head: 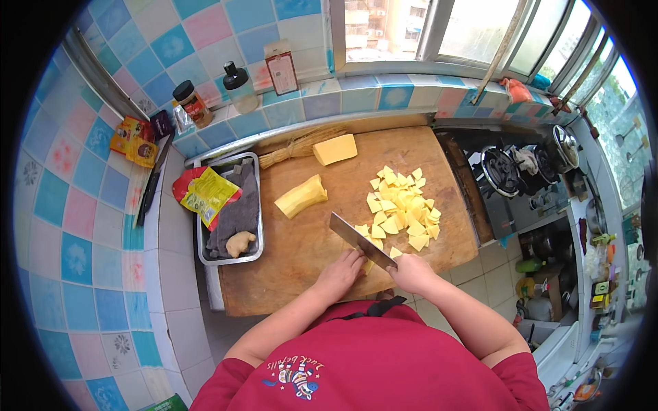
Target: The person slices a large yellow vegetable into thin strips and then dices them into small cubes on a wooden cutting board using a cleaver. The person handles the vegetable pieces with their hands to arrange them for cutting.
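My right hand [414, 273] grips the handle end of a cleaver [360, 239], whose wide steel blade slants up and left across the wooden cutting board [288, 257]. Beside the blade, the curled fingers of my left hand [340, 275] hold down a yellow vegetable piece [368, 266], mostly hidden by hand and blade. Thin cut yellow slices [406, 205] lie heaped beyond the cleaver, some against its far side. Farther up the board rest a long peeled yellow chunk [302, 196] and a second, blockier chunk [335, 149].
A metal tray [261, 216] at left holds a dark cloth [239, 205], a ginger root [240, 244] and a yellow-red packet [211, 195]. A straw brush [293, 146] lies along the board's back edge. At right is a gas stove [501, 172]. Bottles [240, 87] stand on the tiled ledge.
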`<action>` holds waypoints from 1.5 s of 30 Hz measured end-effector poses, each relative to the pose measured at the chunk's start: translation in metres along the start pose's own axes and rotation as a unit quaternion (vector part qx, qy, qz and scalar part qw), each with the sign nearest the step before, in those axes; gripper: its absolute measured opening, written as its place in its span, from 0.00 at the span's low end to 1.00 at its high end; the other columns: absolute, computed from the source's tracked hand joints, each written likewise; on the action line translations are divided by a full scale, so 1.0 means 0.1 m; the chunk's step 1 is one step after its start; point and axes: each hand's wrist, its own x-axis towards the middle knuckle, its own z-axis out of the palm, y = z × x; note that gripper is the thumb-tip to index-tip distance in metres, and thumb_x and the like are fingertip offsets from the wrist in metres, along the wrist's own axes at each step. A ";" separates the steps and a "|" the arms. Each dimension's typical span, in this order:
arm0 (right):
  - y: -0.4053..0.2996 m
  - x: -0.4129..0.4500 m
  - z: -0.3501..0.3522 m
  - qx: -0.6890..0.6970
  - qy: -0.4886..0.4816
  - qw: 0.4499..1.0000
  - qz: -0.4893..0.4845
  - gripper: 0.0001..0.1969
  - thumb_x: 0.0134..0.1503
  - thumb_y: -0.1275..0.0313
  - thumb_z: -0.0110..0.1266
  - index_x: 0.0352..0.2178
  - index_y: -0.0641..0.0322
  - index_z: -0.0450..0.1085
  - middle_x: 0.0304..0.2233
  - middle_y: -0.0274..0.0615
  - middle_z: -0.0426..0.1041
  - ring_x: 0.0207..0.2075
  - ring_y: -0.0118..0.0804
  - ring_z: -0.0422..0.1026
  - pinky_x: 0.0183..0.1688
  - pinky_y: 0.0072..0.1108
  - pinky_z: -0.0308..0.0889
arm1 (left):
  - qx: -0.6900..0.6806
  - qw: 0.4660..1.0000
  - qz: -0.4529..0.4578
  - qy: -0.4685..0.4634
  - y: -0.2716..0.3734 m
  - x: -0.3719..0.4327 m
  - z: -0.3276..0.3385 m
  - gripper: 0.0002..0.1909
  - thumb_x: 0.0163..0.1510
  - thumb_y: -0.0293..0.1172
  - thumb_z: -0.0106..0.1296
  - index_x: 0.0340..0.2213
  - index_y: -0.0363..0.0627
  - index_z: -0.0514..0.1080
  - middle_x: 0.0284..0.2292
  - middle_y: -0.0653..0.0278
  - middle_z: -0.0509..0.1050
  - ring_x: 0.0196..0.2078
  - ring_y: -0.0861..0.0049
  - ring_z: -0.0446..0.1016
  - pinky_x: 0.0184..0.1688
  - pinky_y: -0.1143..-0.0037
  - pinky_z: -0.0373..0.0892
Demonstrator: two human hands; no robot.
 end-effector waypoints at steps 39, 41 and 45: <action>-0.02 -0.07 -0.03 0.023 0.011 0.999 -0.029 0.17 0.55 0.61 0.52 0.31 0.69 0.75 0.29 0.60 0.75 0.35 0.57 0.75 0.41 0.40 0.70 | -0.015 1.000 -0.022 0.011 0.00 -0.07 0.03 0.15 0.51 0.28 0.51 0.42 0.38 0.68 0.43 0.58 0.69 0.47 0.63 0.67 0.48 0.72 0.68; -0.01 -0.05 0.00 0.026 0.008 0.999 -0.021 0.18 0.55 0.60 0.52 0.31 0.69 0.75 0.29 0.59 0.76 0.35 0.57 0.75 0.41 0.40 0.69 | -0.022 0.999 -0.021 0.008 0.00 -0.06 0.02 0.15 0.51 0.28 0.51 0.41 0.38 0.69 0.43 0.59 0.69 0.48 0.64 0.67 0.48 0.72 0.69; 0.03 0.12 0.29 0.020 0.026 0.999 -0.012 0.17 0.55 0.61 0.52 0.31 0.68 0.75 0.29 0.59 0.76 0.35 0.57 0.75 0.41 0.40 0.69 | -0.018 0.999 -0.015 0.023 0.01 -0.06 0.04 0.15 0.50 0.28 0.51 0.41 0.38 0.69 0.43 0.59 0.69 0.48 0.65 0.67 0.47 0.72 0.69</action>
